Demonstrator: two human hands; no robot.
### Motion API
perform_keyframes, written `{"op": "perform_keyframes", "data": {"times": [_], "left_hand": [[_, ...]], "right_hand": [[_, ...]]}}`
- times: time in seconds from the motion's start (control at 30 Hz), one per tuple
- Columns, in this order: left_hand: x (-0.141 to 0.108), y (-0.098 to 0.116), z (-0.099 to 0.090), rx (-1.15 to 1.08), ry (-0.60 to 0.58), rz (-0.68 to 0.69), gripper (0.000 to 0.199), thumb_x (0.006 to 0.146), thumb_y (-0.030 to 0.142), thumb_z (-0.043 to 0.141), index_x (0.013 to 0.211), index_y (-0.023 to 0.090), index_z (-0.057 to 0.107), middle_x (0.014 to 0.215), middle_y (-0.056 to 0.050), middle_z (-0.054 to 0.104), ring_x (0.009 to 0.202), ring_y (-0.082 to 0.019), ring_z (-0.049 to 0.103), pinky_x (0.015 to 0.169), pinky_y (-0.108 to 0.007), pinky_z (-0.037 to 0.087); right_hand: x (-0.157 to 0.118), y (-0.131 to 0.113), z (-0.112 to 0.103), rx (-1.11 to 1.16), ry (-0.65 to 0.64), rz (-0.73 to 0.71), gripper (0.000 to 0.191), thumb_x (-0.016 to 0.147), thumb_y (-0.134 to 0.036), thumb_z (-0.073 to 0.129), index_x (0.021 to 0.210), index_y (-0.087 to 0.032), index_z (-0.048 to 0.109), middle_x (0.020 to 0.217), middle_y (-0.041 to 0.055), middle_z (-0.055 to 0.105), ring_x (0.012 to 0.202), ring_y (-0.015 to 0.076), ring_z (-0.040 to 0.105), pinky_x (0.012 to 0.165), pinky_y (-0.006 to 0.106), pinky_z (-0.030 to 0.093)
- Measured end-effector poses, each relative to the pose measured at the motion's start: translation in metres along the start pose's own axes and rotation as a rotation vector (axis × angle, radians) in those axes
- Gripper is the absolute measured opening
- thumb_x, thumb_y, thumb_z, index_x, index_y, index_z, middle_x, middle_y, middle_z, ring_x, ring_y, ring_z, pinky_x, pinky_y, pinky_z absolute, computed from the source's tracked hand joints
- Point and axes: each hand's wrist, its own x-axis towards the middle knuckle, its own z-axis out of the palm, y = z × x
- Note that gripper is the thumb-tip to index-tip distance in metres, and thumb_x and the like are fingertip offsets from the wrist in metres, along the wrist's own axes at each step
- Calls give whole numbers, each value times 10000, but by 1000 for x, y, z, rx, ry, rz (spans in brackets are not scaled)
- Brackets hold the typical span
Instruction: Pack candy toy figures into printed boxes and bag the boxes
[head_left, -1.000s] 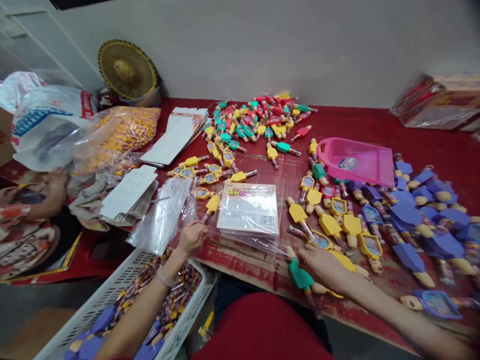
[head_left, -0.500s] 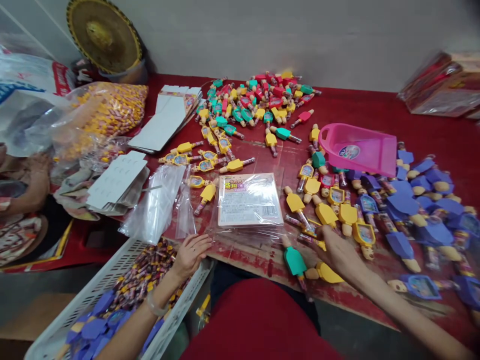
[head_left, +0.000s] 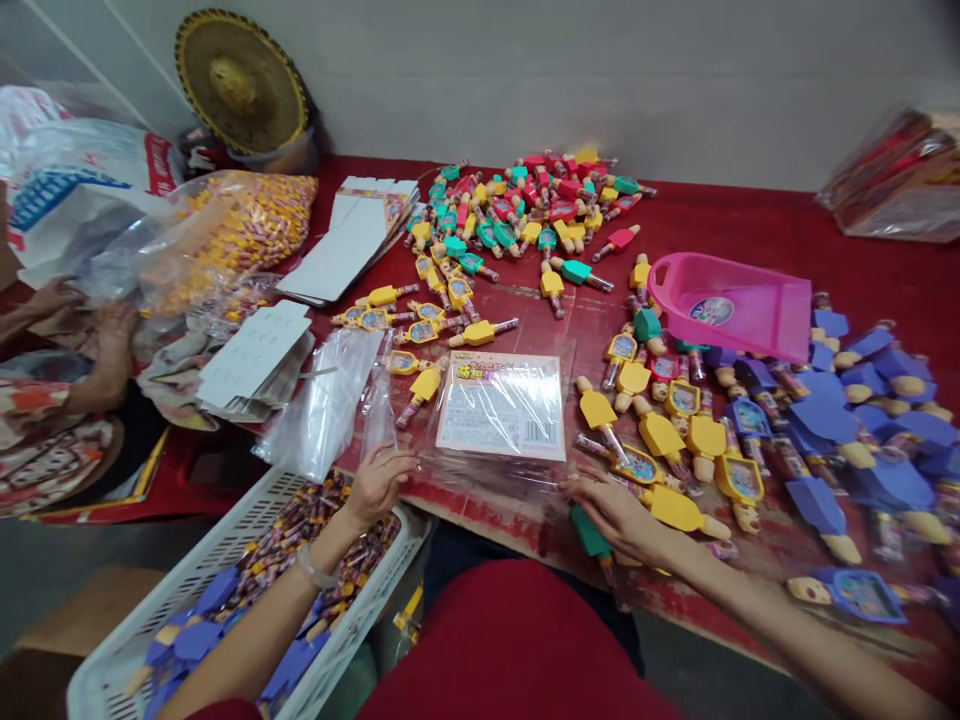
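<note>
Resting the left hand (head_left: 382, 480) by the near left corner of the clear packet (head_left: 504, 408), with fingers bent, and being unable to tell this grip as pinched together or apart. Placing the right hand (head_left: 611, 508) by the near right corner, and being unable to tell this grip either, because of blurred fingertips and very thin film. Seeing the packet flat on the bench (head_left: 765, 215), between both hands, close to the near edge. Finding the small print on its card hard to read under bright reflections. Hiding part of a green toy (head_left: 591, 535) under the right hand. Seeing yellow toys (head_left: 598, 408) just beyond, overlapping in places. Noticing a pink scoop (head_left: 765, 315) farther right, covering some toys in part, and wrapped packs (head_left: 896, 190), cut off by the right edge. Noticing loose clear bags (head_left: 330, 405) left of the packet, with layers hard to separate. Finding a white basket (head_left: 176, 580) below, cut off at the bottom and partly hidden behind the left forearm (head_left: 262, 620). Seeing at far left a co-worker's hands (head_left: 114, 335), too blurred for making out details.
</note>
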Motion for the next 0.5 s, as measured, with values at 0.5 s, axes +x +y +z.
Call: {"op": "perform_keyframes", "data": {"times": [0.5], "left_hand": [[56, -19, 26, -236, -88, -915, 486, 967, 549, 386, 701, 218, 621, 500, -26, 600, 521, -201, 600, 580, -306, 445]], "right_hand": [[60, 7, 54, 181, 880, 758, 412, 982, -577, 382, 836, -225, 540, 711, 11, 568, 650, 191, 513, 644, 323, 391]]}}
